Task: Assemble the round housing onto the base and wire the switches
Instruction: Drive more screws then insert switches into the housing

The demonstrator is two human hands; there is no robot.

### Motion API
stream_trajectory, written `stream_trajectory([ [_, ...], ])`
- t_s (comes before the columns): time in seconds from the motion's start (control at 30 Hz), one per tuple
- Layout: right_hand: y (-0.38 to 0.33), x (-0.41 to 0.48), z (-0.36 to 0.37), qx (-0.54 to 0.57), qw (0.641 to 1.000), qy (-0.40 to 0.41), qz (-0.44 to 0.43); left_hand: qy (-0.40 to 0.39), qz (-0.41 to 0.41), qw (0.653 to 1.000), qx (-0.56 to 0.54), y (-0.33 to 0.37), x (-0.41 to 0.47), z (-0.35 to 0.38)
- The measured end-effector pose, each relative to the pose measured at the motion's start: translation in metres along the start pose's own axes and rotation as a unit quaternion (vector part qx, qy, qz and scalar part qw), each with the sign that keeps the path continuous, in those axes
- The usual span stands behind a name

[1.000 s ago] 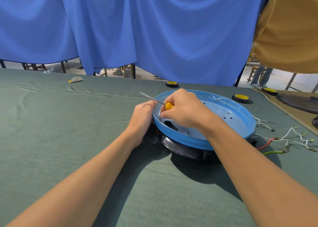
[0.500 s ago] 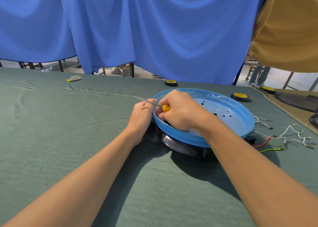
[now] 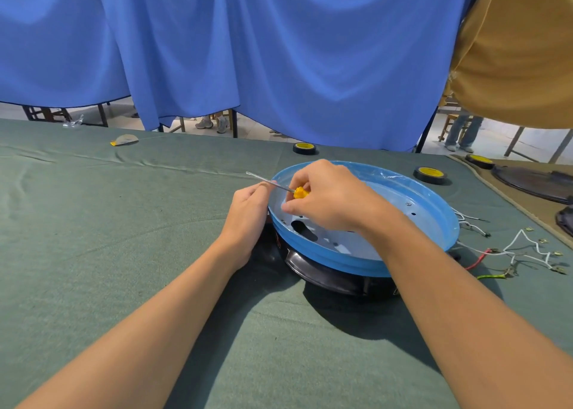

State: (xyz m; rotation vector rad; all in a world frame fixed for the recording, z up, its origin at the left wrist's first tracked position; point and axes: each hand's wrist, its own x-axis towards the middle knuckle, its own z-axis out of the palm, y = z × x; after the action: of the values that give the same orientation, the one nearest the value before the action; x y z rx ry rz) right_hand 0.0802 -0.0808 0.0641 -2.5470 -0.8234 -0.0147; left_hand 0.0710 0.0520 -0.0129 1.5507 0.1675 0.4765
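A round blue housing (image 3: 418,219) lies dish-up on a black base (image 3: 328,276) at the table's middle right. My right hand (image 3: 328,197) hovers over the housing's left part, shut on a screwdriver (image 3: 300,192) with a yellow handle; its thin metal shaft points left past the rim. My left hand (image 3: 248,219) presses against the housing's left outer rim, fingers curled at the edge. Loose white, red and green wires (image 3: 524,253) with terminals trail from under the housing to the right.
Green cloth covers the table (image 3: 93,238). Black-and-yellow tape rolls (image 3: 430,174) sit behind the housing, another (image 3: 304,148) at the far edge. A dark round part (image 3: 536,180) lies far right. A blue curtain hangs behind; a person in tan stands top right.
My right hand has shifted slightly with the screwdriver, whose shaft now angles a little more to the upper left. The left hand stays at the rim.
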Motion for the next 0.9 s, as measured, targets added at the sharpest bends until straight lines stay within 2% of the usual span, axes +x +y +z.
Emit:
stream_trajectory([
  [0.1, 0.005, -0.003, -0.017, 0.013, 0.999, -0.049, 0.013, -0.009, 0.008, 1.0, -0.012, 0.0, 0.001, 0.0],
  [0.17, 0.01, -0.004, -0.028, 0.054, 0.998, -0.038, 0.005, -0.007, 0.013, 1.0, -0.016, -0.001, 0.001, 0.0],
  [0.27, 0.016, -0.002, -0.041, 0.132, 0.986, 0.1, -0.017, -0.005, 0.013, 1.0, -0.009, -0.001, 0.002, 0.001],
  [0.37, 0.014, -0.002, -0.044, 0.234, 0.943, 0.235, -0.035, -0.01, 0.013, 1.0, -0.002, 0.0, -0.001, 0.001],
  [0.47, 0.005, -0.003, -0.039, 0.318, 0.896, 0.306, -0.049, -0.012, 0.009, 1.0, -0.004, 0.001, -0.003, 0.0],
  [0.57, -0.003, 0.0, -0.035, 0.28, 0.895, 0.342, -0.058, -0.008, 0.005, 1.0, -0.003, 0.002, -0.005, 0.0],
  [0.73, -0.014, 0.011, -0.025, 0.209, 0.927, 0.29, -0.113, -0.013, 0.015, 1.0, -0.004, 0.006, -0.008, 0.001],
  [0.9, -0.013, 0.016, -0.013, 0.173, 0.922, 0.311, -0.156, -0.018, 0.013, 1.0, -0.009, 0.005, -0.006, 0.0],
])
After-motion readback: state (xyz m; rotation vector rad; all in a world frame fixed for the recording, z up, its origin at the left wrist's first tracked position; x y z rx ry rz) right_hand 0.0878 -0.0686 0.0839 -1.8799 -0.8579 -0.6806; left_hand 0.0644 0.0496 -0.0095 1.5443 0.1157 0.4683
